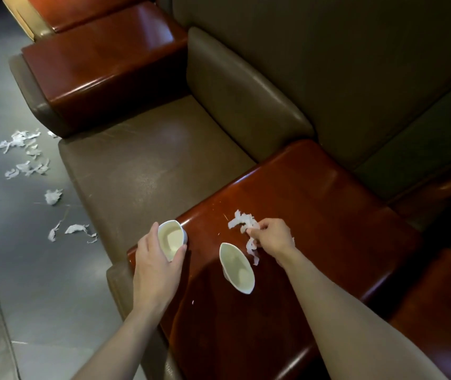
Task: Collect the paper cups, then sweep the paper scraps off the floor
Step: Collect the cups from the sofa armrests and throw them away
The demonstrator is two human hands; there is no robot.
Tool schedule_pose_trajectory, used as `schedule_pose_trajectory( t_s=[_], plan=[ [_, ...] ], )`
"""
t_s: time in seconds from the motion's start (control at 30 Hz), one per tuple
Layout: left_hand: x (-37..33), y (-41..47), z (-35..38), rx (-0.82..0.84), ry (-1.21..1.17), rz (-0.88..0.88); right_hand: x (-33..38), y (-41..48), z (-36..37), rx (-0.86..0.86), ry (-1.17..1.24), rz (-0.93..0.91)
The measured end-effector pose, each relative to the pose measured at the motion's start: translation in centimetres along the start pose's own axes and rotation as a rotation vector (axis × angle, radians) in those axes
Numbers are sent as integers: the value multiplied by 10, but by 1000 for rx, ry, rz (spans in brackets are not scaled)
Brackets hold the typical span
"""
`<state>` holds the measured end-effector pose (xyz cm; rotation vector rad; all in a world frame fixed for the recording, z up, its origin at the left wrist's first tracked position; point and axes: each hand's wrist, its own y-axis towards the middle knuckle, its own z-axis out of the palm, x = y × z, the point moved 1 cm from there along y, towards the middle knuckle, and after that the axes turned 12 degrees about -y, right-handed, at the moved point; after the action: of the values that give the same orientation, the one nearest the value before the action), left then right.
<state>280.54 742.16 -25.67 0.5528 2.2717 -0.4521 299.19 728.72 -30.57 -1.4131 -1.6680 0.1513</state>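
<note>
Two squashed white paper cups stand on a glossy red-brown wooden armrest (314,215). My left hand (156,270) grips the left cup (171,237) at the armrest's front corner. The second cup (238,268) stands free between my hands, its rim bent to a point. My right hand (272,237) pinches torn white paper (242,222) lying on the armrest, and a strip hangs below the fingers. Several white paper scraps (27,165) lie scattered on the grey floor to the left.
A brown leather seat (150,165) lies between this armrest and another wooden armrest (103,64) farther back. The padded backrest (328,64) fills the upper right. More seats continue on both sides. The grey floor (40,283) runs along the left.
</note>
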Motion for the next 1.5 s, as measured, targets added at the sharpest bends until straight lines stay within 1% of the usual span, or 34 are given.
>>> schedule_pose_trajectory(
  t_s=[0.07,0.1,0.2,0.3,0.37,0.43,0.47,0.57,0.6,0.67,0.8,0.87,0.97,1.17,1.27,1.5],
  plan=[
    [-2,-3,0,6,6,1,2,-6,-11,67,379,71],
    [-3,-5,0,8,7,-2,5,-10,-18,95,508,81],
    [-9,-12,-2,13,24,-9,16,-25,-35,110,664,50],
    [-17,-21,-3,20,32,-12,29,-47,-49,135,715,-22],
    [-22,-28,-4,29,22,-12,33,-64,-49,167,681,-98],
    [-24,-36,-3,42,15,6,35,-81,-41,175,583,-155],
    [-25,-39,-2,48,11,13,33,-87,-34,167,483,-170],
    [-23,-50,0,72,3,18,23,-95,-11,101,-13,-217],
    [-21,-53,0,79,2,21,20,-97,-3,90,-119,-229],
    [-18,-58,1,99,5,20,17,-102,10,76,-220,-248],
    [-17,-66,7,163,-12,10,16,-102,23,24,-327,-316],
    [-17,-69,8,165,-21,8,15,-100,24,-2,-418,-369],
    [-14,-73,2,133,-23,-3,16,-101,25,-86,-572,-431],
    [-17,-76,-24,109,-35,2,32,-121,3,-176,-379,-365],
    [-38,-75,-38,145,-46,49,43,-139,-26,-265,-363,-339],
    [-110,-83,-73,288,-25,230,47,-212,-104,-485,-385,-187]
  ],
)
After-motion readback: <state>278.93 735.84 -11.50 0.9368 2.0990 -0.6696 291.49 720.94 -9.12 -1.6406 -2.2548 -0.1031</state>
